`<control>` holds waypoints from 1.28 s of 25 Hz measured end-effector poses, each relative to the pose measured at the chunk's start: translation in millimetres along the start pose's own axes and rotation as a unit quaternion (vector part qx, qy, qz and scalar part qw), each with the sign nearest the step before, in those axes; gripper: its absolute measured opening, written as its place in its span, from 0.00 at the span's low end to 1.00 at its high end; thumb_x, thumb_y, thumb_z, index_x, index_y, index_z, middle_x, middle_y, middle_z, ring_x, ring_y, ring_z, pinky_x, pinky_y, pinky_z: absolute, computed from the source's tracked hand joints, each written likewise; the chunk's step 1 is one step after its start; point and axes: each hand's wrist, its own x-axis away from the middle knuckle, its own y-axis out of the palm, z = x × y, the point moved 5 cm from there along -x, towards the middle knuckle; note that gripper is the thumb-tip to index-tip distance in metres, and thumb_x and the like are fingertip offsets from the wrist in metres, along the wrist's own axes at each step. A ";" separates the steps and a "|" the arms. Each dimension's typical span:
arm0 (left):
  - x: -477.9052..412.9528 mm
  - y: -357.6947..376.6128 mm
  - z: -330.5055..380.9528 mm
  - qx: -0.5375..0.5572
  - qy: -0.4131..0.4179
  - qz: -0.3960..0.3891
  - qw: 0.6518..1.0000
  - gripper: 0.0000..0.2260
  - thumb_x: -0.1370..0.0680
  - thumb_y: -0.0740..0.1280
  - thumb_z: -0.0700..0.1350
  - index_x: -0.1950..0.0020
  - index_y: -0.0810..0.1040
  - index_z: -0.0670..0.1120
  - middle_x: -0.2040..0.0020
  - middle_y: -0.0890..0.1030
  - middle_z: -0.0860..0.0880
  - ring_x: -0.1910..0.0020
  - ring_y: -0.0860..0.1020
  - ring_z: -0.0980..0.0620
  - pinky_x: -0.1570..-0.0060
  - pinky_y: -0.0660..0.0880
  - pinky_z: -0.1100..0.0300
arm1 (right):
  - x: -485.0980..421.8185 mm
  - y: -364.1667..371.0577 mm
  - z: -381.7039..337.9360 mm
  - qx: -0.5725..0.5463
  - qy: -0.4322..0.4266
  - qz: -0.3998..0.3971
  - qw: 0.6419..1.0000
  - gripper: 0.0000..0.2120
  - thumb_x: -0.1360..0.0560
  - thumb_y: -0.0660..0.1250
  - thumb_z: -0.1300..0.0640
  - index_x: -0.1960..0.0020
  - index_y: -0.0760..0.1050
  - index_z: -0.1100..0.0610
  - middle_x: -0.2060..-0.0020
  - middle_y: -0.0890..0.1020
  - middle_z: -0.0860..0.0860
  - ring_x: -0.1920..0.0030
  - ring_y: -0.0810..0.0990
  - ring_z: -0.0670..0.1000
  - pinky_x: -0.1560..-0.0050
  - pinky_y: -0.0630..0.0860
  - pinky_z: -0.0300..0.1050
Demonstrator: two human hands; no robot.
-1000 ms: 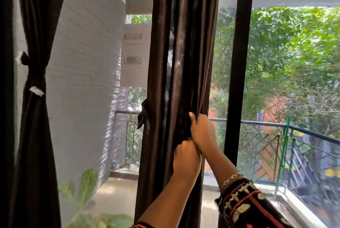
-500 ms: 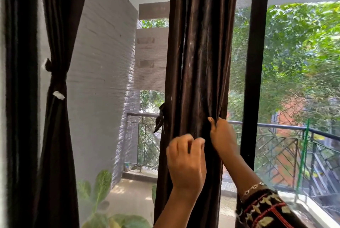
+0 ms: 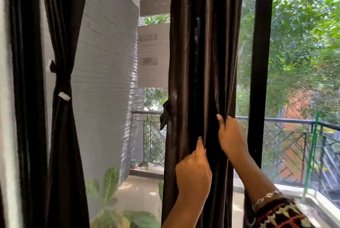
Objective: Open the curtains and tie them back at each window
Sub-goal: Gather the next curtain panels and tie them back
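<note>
Left hand (image 3: 193,170): clenched on the gathered brown curtain (image 3: 202,52), 6 o'clock
Right hand (image 3: 232,135): pinching its right edge, 1 o'clock of the other

Balcony viewed from indoors. Left: a grey-painted brick wall (image 3: 103,80) runs to the far corner, where a small container (image 3: 134,163) sits on the balcony floor (image 3: 141,191). Near left: a broad-leaved plant (image 3: 110,181). Far centre: a pale concrete panel (image 3: 153,52) with two recessed slots, under a darker beam (image 3: 154,5). A dark metal railing (image 3: 287,122) with diagonal bars crosses the far side, and a green pole (image 3: 312,154) stands by it at right. Beyond: dense trees (image 3: 298,43) and a reddish-orange building (image 3: 296,102).
</note>
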 end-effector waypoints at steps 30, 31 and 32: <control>1.0 -24.2 -37.2 0.124 -0.205 0.025 0.971 0.18 0.26 0.67 0.42 0.36 0.73 0.43 0.53 0.81 0.45 0.54 0.77 0.44 0.57 0.76 0.51 | 24.2 15.0 -23.3 0.007 -0.031 -0.023 0.999 0.15 0.20 0.56 0.54 0.53 0.73 0.66 0.62 0.80 0.62 0.59 0.78 0.64 0.64 0.65 0.46; 2.2 -23.2 -31.7 0.118 -0.172 0.015 0.978 0.17 0.27 0.67 0.38 0.38 0.75 0.42 0.56 0.81 0.45 0.57 0.78 0.44 0.60 0.77 0.52 | 24.4 15.6 -23.2 0.007 -0.030 -0.025 0.999 0.15 0.20 0.56 0.54 0.53 0.73 0.66 0.62 0.80 0.62 0.59 0.78 0.64 0.64 0.65 0.46; 3.0 -23.0 -26.4 0.123 -0.148 0.011 0.981 0.16 0.28 0.67 0.36 0.40 0.77 0.42 0.60 0.82 0.45 0.61 0.79 0.44 0.63 0.77 0.53 | 24.7 15.8 -23.2 0.001 -0.027 -0.026 0.999 0.15 0.20 0.56 0.54 0.54 0.73 0.65 0.63 0.80 0.61 0.59 0.78 0.64 0.64 0.65 0.47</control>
